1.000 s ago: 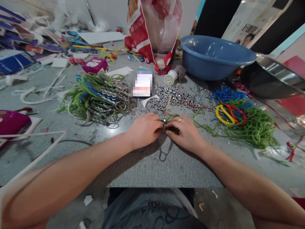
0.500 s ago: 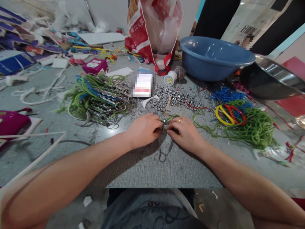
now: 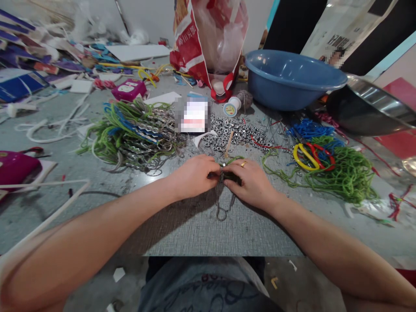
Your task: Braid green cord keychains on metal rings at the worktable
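Note:
Close together over the middle of the table, my left hand (image 3: 199, 177) and my right hand (image 3: 251, 178) are both closed on a cord. Its grey part (image 3: 222, 216) hangs below my fingers and ends in a loop on the table. A green cord (image 3: 239, 157) shows just above my fingers, and a small shiny metal piece (image 3: 224, 165) sits between my fingertips. My fingers hide how the cords cross there. Beyond my hands lie several loose metal nuts (image 3: 227, 128) and a thin wooden stick (image 3: 229, 143).
Left of the nuts lies a bundle of green, blue and grey braided cords (image 3: 130, 130). Scissors (image 3: 307, 157) with yellow and red handles rest by green cord (image 3: 351, 173) at right. A blue basin (image 3: 292, 82), a red bag (image 3: 188, 47), a thread spool (image 3: 231, 107) and a phone (image 3: 195, 117) stand behind.
My right hand has shifted slightly left, so its fingertips now nearly meet those of my left hand at the cord. The left hand stays about where it was.

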`<state>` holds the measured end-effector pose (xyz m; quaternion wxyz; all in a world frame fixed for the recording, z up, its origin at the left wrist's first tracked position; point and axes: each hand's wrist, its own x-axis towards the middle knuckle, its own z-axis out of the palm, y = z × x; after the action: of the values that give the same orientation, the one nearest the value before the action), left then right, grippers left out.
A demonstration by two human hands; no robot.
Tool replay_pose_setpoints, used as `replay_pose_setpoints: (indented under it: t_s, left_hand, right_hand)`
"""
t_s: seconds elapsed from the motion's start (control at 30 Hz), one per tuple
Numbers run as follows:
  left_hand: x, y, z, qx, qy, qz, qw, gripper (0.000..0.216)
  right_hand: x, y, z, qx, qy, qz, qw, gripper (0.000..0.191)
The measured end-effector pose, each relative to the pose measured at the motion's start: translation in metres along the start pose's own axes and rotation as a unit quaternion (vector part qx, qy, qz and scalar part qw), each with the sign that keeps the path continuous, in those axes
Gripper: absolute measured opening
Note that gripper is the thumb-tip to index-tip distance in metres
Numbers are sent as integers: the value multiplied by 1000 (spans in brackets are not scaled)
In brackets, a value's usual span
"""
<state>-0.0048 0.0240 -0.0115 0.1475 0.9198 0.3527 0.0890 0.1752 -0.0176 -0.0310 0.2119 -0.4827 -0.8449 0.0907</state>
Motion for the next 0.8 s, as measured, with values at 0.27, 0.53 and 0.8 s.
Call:
replay_pose_setpoints:
  t_s: [0.27,0.53,0.8]
  left_hand:
    - [0,1,-2,-15,-15,-13,1000,15]
    - [0,2,-3,-5,-26,-14,1000,12]
    - [0,2,-2,11,-27,-10,1000,13]
  right_hand:
    - [1,3,-1,-26,-5,-1,1000,12]
    - [1,2,0,-28,-9,0,1000,11]
    - [2,2,3,-18,4,-7,1000,12]
